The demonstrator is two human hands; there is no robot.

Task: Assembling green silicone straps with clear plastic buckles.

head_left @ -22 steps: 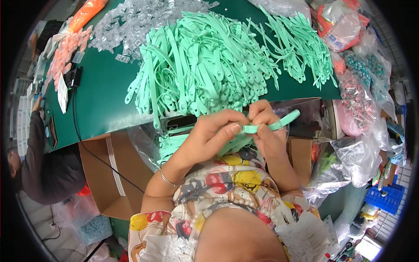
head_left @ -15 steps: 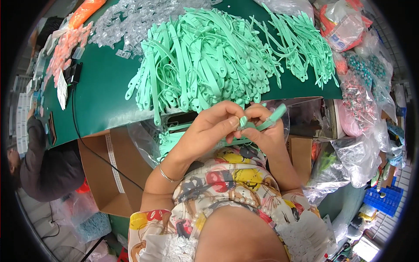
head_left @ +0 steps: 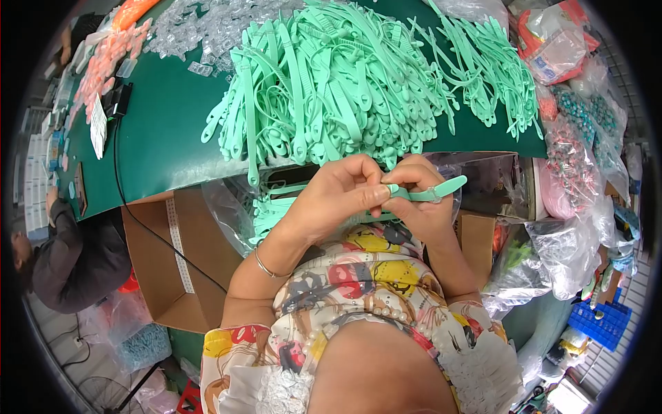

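Note:
Just below the table's near edge, my left hand (head_left: 347, 190) and my right hand (head_left: 422, 207) meet on a mint-green plastic strap (head_left: 452, 185). Left thumb and forefinger pinch one end of it. My right fingers are closed round its middle, and the other, rounded end sticks out to the right. A small clear piece seems to sit on the strap by my right fingers. Beyond my hands lies a big heap of matching green straps (head_left: 338, 90), with a smaller bunch of straps (head_left: 483, 76) to its right. More straps (head_left: 270, 217) show in a clear bag under my left hand.
Small clear plastic pieces (head_left: 207, 34) lie at the far left of the green table (head_left: 165, 152), near pink pieces (head_left: 103, 65). A black cable (head_left: 118, 176) hangs over the edge above an open cardboard box (head_left: 152, 255). Bags (head_left: 576, 155) crowd the right; a person (head_left: 79, 259) sits left.
The strap's free end has swung down from pointing up and right to lying nearly level. My fingers have closed more tightly together around it. The whole view has shifted slightly.

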